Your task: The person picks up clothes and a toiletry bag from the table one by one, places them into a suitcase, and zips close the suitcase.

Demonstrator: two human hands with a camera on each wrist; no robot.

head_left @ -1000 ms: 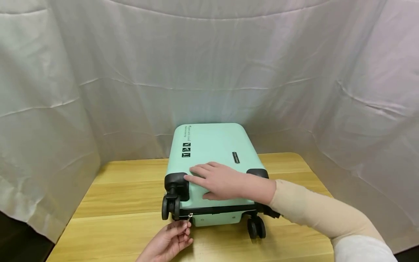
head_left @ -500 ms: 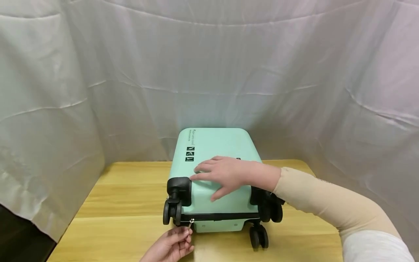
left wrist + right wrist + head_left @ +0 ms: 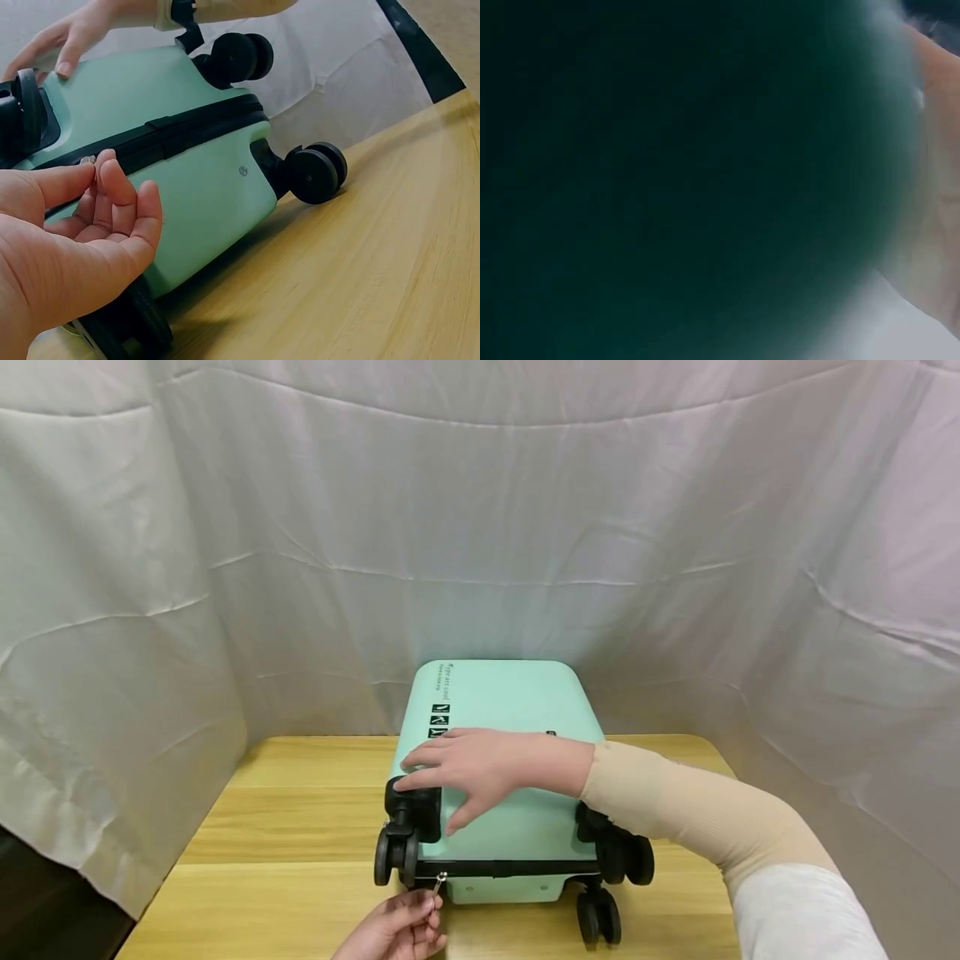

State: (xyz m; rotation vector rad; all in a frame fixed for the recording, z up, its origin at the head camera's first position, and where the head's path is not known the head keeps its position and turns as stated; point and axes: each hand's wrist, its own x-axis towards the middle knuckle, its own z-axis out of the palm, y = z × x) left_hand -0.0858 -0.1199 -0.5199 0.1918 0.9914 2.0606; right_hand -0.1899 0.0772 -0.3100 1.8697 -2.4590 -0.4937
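Observation:
A mint-green suitcase [image 3: 517, 693] lies flat on the wooden table, its wheel end toward me. Along that end runs a black zipper [image 3: 510, 867]. My left hand [image 3: 397, 928] pinches the metal zipper pull [image 3: 439, 882] between thumb and index finger, close to the near left wheel [image 3: 396, 852]. In the left wrist view the left hand [image 3: 82, 232] holds the pull [image 3: 88, 160] at the seam. Over the suitcase's top, by its black left corner guard, my right hand [image 3: 480, 768] spreads its fingers and holds nothing. A dark green blur fills most of the right wrist view.
Two more wheel sets [image 3: 598, 914] stick out at the suitcase's near right. The wooden table [image 3: 277, 835] extends on both sides. A pale curtain [image 3: 480, 527] hangs behind and at the sides.
My right hand has slid left across the suitcase top toward the left corner guard. My left hand keeps its pinch on the zipper pull at nearly the same spot. The head view has shifted slightly.

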